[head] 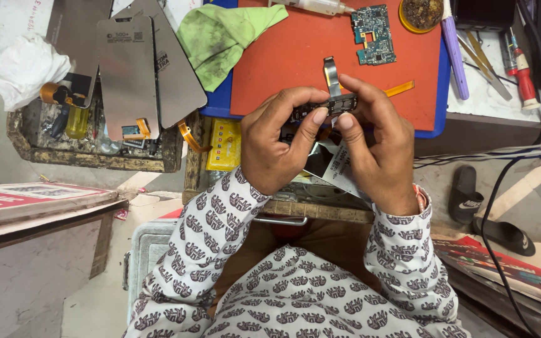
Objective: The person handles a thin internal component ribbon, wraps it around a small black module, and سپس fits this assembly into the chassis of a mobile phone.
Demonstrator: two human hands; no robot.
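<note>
While both hands meet over the red mat's (295, 56) near edge, left hand (277, 141) & right hand (377, 147) pinch a small dark part (327, 106) betw thumbs and fingertips, grey flex strip (330, 75) sticking up. Circuit board (372, 34) lies beyond, green cloth (220, 34) at left.

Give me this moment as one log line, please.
left hand: pinching small dark part | right hand: pinching same part | behind: orange mat, circuit board

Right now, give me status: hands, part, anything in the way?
Left hand and right hand both pinch small dark part. Grey ribbon sticks up from it. Nothing blocking; circuit board apart on red mat.
</note>
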